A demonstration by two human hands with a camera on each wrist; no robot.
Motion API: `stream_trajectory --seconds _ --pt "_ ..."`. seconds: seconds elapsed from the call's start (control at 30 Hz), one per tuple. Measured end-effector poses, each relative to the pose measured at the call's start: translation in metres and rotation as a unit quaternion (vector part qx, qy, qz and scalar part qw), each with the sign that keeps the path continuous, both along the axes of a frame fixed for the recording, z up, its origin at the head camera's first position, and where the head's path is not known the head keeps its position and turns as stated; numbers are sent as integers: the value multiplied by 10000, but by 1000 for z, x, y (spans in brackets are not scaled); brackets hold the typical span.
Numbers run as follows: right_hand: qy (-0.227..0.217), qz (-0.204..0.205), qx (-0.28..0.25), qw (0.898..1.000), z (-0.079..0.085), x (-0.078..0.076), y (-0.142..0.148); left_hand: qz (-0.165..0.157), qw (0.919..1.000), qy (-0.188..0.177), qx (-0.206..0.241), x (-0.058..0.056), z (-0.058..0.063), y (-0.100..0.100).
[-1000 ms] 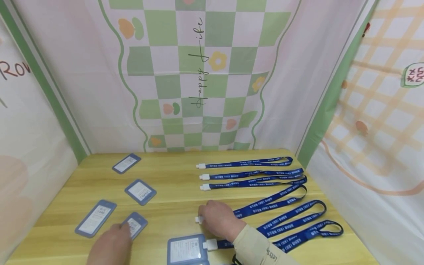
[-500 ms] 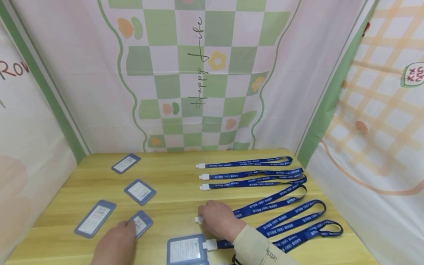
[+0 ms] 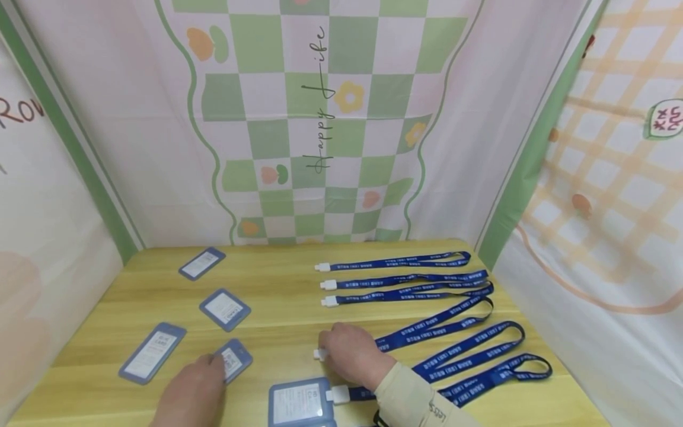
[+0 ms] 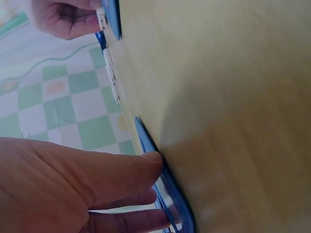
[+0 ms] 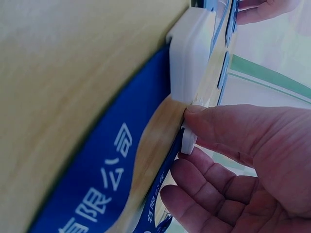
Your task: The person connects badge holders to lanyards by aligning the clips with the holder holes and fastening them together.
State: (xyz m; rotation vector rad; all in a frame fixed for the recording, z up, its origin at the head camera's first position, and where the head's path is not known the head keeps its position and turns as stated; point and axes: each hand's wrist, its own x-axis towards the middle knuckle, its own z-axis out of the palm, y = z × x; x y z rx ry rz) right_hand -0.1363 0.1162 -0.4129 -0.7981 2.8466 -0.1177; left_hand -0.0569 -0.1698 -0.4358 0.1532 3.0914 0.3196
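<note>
My left hand [image 3: 193, 386] pinches the edge of a blue-framed badge holder [image 3: 238, 358] low over the table. In the left wrist view, the thumb lies on one side of this badge holder [image 4: 167, 179], the fingers on the other. To the right, my right hand [image 3: 353, 354] pinches the white clip [image 3: 319, 354] of a blue lanyard [image 3: 411, 332] between thumb and fingers. Nearer me, another badge holder [image 3: 299, 402] with a printed card meets the white clip [image 5: 189, 53] of a neighbouring lanyard [image 5: 116, 141]. A gap separates the left hand's badge holder from the right hand's clip.
Loose badge holders lie at left: one at the back [image 3: 201, 263], one mid-table [image 3: 225, 309], one beside the left hand [image 3: 153, 353]. Several more lanyards [image 3: 400, 262] stretch across the right side of the wooden table [image 3: 272, 267]. Patterned fabric [image 3: 304, 148] encloses the back and sides.
My left hand has slid the badge holder a little to the right, toward the right hand. The right hand keeps its place on the lanyard clip.
</note>
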Motion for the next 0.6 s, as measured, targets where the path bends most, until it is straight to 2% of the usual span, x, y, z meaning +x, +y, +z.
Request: stream_trajectory --seconds 0.33,0.6 --pt "10 9 -55 10000 1 0 0 -107 9999 -66 44 -1 5 5" --pt "-44 -57 -100 9999 1 1 0 -217 9997 -114 -14 -3 4 7"
